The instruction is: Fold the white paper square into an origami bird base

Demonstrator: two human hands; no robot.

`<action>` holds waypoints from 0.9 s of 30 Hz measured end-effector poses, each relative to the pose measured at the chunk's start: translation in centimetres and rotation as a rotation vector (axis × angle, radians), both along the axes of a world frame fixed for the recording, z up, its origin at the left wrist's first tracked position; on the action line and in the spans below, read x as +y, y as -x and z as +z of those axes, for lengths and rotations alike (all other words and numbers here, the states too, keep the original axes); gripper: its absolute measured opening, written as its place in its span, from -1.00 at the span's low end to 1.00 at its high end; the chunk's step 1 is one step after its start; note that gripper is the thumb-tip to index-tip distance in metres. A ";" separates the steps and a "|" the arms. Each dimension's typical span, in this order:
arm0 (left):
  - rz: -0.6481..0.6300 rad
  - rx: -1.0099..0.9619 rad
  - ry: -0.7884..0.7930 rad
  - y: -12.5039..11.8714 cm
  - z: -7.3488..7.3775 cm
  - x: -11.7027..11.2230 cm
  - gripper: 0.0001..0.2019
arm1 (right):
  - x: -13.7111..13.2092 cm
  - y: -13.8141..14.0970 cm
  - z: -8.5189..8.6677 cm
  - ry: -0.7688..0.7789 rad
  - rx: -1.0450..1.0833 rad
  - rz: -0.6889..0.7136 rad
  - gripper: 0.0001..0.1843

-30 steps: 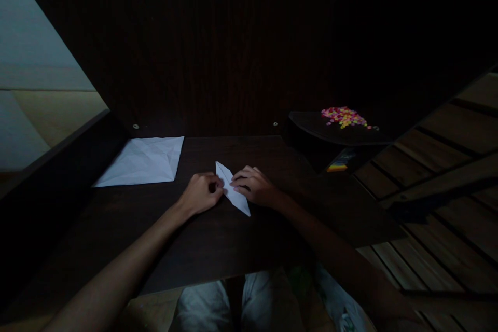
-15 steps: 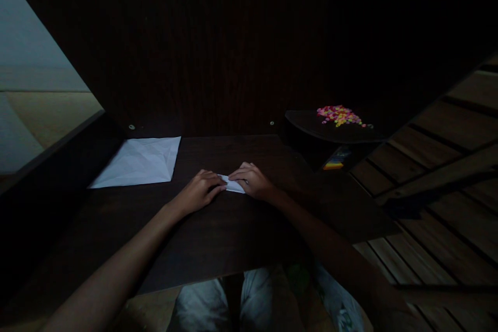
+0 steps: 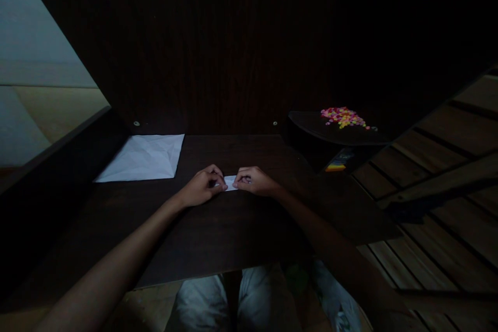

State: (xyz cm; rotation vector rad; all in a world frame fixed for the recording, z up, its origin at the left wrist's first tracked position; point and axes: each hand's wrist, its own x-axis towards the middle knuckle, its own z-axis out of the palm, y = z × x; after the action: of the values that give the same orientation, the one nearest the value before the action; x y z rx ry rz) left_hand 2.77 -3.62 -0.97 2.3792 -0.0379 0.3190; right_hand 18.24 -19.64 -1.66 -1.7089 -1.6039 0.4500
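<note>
Faced a dark worktop [image 3: 218,238]. Had a creased sheet [image 3: 143,158] lying at the worktop's back left. Held left hand [image 3: 201,185] and right hand [image 3: 256,181] near each other over the worktop's middle, with fingers [image 3: 246,176] drawn narrow, pinching opposite ends of a small folded paper [image 3: 230,182] there. Seemed to be pressing a fold flat; probably called next for matching the edges and running fingers firmly along the crease without shifting the paper.

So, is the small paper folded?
Folded, apparently: the paper shows as a narrow strip, the left hand and right hand hiding its ends.
</note>
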 end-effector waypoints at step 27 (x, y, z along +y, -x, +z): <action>-0.011 0.071 0.101 -0.6 -0.4 0.8 -0.91 | 0.5 -0.3 -0.6 0.063 0.219 -0.012 -0.87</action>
State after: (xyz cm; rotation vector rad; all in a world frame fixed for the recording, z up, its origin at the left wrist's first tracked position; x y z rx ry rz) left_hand 3.41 -2.77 -1.39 2.2876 -0.0021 0.2251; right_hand 18.51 -19.10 -2.25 -1.6522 -1.4341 0.6638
